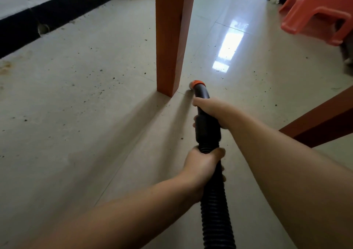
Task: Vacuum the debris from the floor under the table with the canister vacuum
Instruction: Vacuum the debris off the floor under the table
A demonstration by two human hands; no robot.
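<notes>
A black ribbed vacuum hose runs up from the bottom edge into a smooth black handle tube that ends in an orange-ringed nozzle. The nozzle tip sits at the floor just right of the foot of an orange-brown wooden table leg. My right hand is closed around the handle tube behind the nozzle. My left hand grips the hose where the ribs begin. Small dark debris specks are scattered over the beige tiled floor, left of the leg and to its right. The canister is out of view.
A black baseboard runs along the wall at the upper left. An orange plastic stool stands at the upper right. A second dark wooden table part slants in from the right edge. A rust-coloured stain marks the floor at far left.
</notes>
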